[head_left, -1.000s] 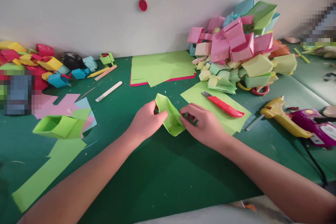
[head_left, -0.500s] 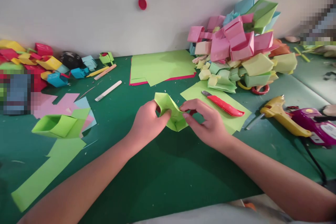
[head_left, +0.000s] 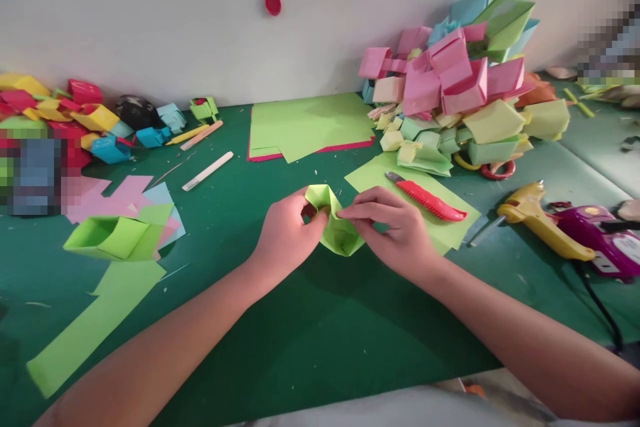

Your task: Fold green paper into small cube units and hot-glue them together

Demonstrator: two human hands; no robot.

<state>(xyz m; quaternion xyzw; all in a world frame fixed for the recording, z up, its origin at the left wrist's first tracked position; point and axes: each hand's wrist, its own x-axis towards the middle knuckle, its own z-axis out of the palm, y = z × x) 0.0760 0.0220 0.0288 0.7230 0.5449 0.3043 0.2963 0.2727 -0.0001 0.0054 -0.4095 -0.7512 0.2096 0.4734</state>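
Observation:
Between my hands, above the green table (head_left: 320,360), is a small folded light-green paper box (head_left: 345,240), its opening turned toward me. My left hand (head_left: 290,227) grips its left side, thumb inside the rim and fingers behind. At the right edge my right hand (head_left: 395,223) pinches the paper between thumb and fingertips; part of that edge is hidden. Just beyond the right hand, a red utility knife (head_left: 433,200) rests on a light-green sheet (head_left: 373,177). To the left, another open green paper box (head_left: 100,237) lies on its side over paper scraps.
A stack of green sheets (head_left: 310,123) lies against the wall. Folded pink, green and blue paper boxes (head_left: 465,73) are heaped at back right. A yellow glue gun (head_left: 545,220) lies at right, beside a purple device (head_left: 600,240). A long green strip (head_left: 95,333) lies at left.
The paper box has tilted and its opening has widened. My right fingers have shifted along its edge and drawn closer together. Both hands have stayed near the same spot.

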